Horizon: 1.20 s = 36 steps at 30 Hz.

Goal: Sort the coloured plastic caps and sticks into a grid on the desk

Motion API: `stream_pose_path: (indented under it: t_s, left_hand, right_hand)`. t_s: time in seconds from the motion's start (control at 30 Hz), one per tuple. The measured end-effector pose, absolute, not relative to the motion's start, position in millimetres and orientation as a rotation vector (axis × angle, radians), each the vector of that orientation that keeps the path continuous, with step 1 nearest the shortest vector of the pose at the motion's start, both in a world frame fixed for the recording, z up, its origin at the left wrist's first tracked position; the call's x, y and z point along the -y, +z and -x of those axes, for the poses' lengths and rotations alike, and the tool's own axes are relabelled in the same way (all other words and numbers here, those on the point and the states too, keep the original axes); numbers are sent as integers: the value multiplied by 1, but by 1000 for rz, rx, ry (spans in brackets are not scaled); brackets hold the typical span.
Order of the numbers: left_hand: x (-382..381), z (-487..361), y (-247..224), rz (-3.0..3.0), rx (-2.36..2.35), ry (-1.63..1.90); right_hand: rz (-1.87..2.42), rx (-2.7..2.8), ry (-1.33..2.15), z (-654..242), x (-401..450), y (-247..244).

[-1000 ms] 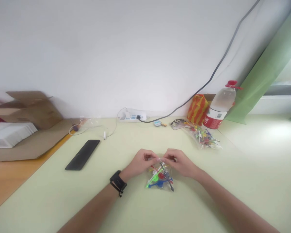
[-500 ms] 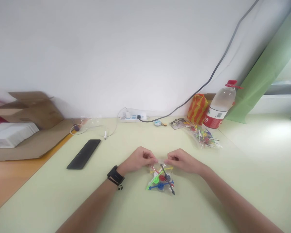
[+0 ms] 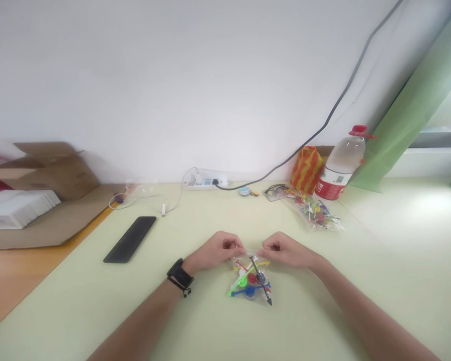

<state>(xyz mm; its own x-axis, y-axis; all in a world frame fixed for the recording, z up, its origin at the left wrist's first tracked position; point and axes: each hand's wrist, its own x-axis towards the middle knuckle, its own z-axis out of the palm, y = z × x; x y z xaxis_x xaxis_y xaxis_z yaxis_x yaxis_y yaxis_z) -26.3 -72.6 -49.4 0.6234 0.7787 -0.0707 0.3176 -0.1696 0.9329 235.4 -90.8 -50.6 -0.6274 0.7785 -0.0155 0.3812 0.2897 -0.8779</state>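
A small clear plastic bag (image 3: 250, 279) holds several coloured plastic arrow spinners, among them green, blue, red, white, yellow and dark grey ones. My left hand (image 3: 221, 249) pinches the upper left part of the bag's top edge between thumb and finger. On the other side, my right hand (image 3: 285, 249) pinches the same edge at its upper right. A short stretch of the top edge shows between the two pinches. The bag's lower part lies on or just above the pale green table; which, I cannot tell.
A larger bag of similar coloured pieces (image 3: 317, 213) lies at the back right, by a big water bottle (image 3: 340, 163) and a red and yellow bag (image 3: 306, 170). A black phone-like slab (image 3: 130, 239) lies left. Behind are a power strip (image 3: 206, 181) and cardboard with white boxes (image 3: 20, 208).
My hands and the bag sit very slightly lower in the picture, and my fingertips are a little further apart along the bag's top edge. Both pinches remain closed.
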Motion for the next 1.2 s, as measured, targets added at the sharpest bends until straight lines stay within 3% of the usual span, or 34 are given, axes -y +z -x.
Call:
stream_pose_path:
  t_s: [0.23, 0.93, 1.2]
  left_hand:
    - [79, 19, -50, -1712, -846, 551]
    - [70, 27, -49, -1747, -874, 509]
    - [61, 33, -63, -1735, -918, 659]
  right_hand:
    - [990, 1967, 1295, -220, 97, -54]
    - [1006, 2186, 1393, -238, 88, -52]
    - [1123, 2018, 1076, -240, 83, -63]
